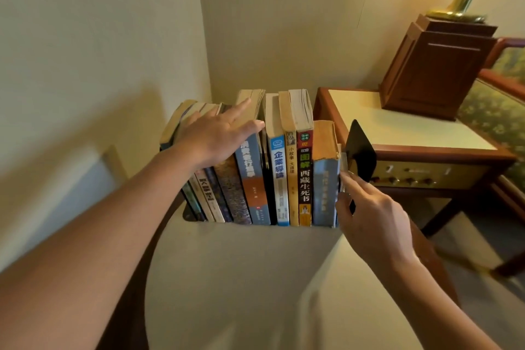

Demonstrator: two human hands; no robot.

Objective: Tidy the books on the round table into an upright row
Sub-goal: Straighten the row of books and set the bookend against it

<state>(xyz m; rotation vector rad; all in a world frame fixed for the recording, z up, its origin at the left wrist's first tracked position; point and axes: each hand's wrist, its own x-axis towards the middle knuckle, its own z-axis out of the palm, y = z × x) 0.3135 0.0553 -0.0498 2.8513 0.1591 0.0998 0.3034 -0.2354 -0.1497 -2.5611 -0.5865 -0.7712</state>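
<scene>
Round table (241,278): row of books (279,179) stands along its far edge, the left-end volumes tilted and the rest upright. Our left hand (216,136) lies flat with straight fingers on the tilted tops, holding nothing. Our right hand (372,219) pinches the near edge of the black bookend (360,150) at the row's right end.
</scene>
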